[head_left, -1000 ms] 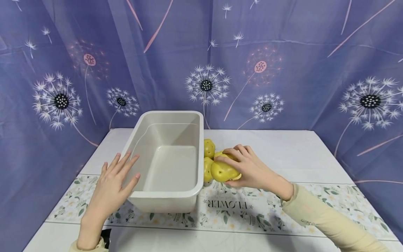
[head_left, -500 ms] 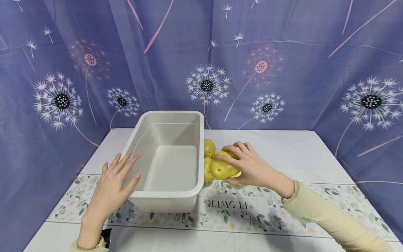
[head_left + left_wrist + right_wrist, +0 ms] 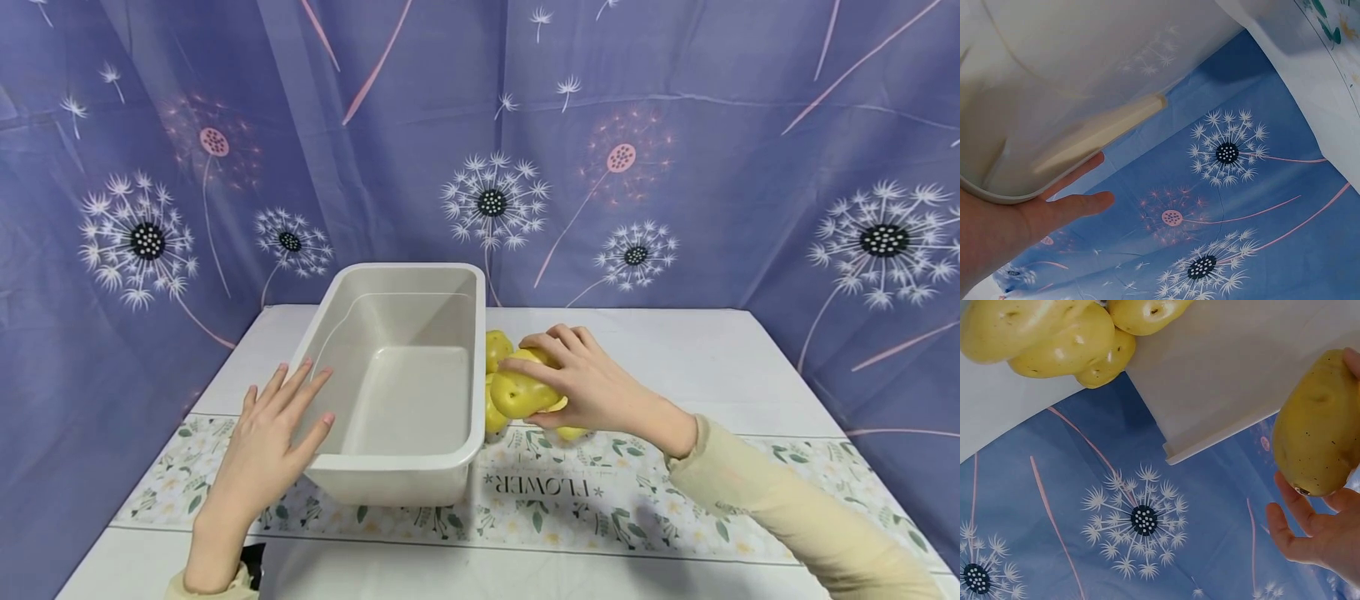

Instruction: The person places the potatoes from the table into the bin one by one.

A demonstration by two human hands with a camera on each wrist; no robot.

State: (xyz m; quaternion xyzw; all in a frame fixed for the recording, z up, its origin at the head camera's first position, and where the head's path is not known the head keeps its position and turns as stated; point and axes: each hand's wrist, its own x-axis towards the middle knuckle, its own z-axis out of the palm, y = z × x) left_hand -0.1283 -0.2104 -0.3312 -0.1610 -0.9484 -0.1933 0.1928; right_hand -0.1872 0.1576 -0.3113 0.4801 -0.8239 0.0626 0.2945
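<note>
A yellow potato (image 3: pixel 523 393) is gripped in my right hand (image 3: pixel 611 385), between the thumb and curled fingers. In the right wrist view the held potato (image 3: pixel 1316 428) shows dark specks and stands apart from the other potatoes (image 3: pixel 1066 350). Those lie on the table along the right side of a light grey plastic tub (image 3: pixel 405 463); my right hand partly hides them in the head view. My left hand (image 3: pixel 258 458) is at the tub's near left rim, its fingers spread and straight over the edge. The left wrist view shows its thumb outstretched beside the tub wall (image 3: pixel 1085 69).
The tub's inside floor (image 3: pixel 412 400) is bare. A white table covering (image 3: pixel 660 358) with a floral band and the printed word FLOWER lies under everything. Purple curtains (image 3: pixel 360 167) with dandelions enclose the back and sides.
My right hand has lifted the potato slightly, shifting it left and away from me. More of a potato beneath the hand now shows. The left hand and the tub stay put.
</note>
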